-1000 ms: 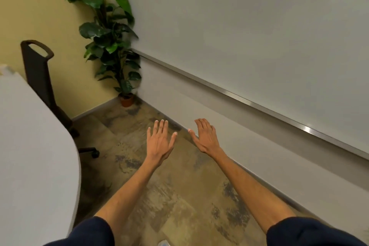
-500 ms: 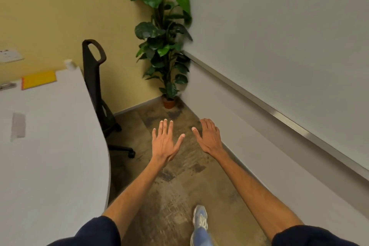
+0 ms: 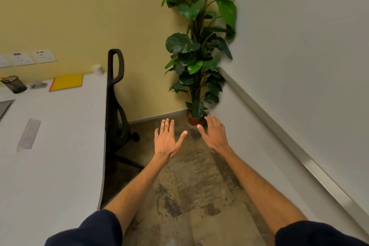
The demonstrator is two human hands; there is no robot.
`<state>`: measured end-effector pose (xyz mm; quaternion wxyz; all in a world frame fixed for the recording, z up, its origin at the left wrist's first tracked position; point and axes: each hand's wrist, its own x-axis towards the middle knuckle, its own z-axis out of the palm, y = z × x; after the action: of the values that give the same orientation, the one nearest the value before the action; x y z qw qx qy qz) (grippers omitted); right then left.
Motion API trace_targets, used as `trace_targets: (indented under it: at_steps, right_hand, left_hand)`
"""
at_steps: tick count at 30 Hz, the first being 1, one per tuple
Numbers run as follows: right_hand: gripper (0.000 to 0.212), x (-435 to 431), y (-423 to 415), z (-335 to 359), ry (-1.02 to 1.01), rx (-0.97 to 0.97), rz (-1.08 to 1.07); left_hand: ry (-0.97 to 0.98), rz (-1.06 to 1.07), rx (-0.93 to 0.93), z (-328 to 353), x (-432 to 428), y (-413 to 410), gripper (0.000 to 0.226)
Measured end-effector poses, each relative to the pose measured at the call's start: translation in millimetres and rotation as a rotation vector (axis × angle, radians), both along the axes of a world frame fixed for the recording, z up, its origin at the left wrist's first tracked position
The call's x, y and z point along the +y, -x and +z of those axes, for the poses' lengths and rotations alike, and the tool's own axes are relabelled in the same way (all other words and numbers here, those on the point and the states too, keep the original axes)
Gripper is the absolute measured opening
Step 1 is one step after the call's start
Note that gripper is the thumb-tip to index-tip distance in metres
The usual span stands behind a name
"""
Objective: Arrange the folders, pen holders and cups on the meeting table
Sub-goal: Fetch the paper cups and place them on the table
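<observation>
Folder (image 3: 66, 82), yellow, flat at the far end of the worktop (image 3: 60, 175), close to the wall; probably put there only as a waiting place, not yet as a seat setting. Just to its left a small grey object, too blurred to name, and further left the pen holder (image 3: 14, 84), black mesh, upright, with pens inside. Cup (image 3: 98, 70), white, upright at the far corner, just beside the top of the chair (image 3: 111, 102). All three gathered at one end, so likely not yet shared out along the seats. Left hand (image 3: 166, 142) and right hand (image 3: 214, 136) both stretched forward over the floor (image 3: 189, 195), palms down, fingers straight and spread, holding nothing, near each other but not touching. Held out so perhaps only to remain in the camera view while walking beside the worktop; well apart from the folder, pen holder and cup. Judged as the approach step, with no arranging begun. Next, need to go toward the far end and reach left over the edge, minding the chair between. Plant (image 3: 199, 50) in the corner, no part of the task.
</observation>
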<state>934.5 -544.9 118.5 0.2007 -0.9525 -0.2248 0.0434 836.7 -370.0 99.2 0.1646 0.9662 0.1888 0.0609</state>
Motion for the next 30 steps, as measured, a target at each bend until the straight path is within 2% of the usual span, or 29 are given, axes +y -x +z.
trace_targets:
  at_steps: [6, 15, 25, 27, 30]
  right_hand:
    - [0.063, 57, -79, -3, -0.022, 0.009, 0.091]
    - [0.062, 169, -218, -24, 0.028, 0.001, 0.157]
    - [0.054, 330, -369, 4, -0.076, -0.087, 0.146]
    - [0.055, 359, -393, 6, -0.055, -0.107, 0.123]
    - [0.053, 403, -421, 9, -0.088, -0.031, 0.09]
  left_hand:
    - [0.035, 0.11, 0.014, 0, 48, -67, 0.083]
    - [0.092, 0.142, 0.049, -19, 159, -201, 0.077]
    - [0.181, 0.184, 0.0, 27, 300, -350, 0.076]
    - [0.168, 0.194, 0.014, 33, 324, -370, 0.076]
    - [0.033, 0.138, 0.065, 45, 365, -399, 0.076]
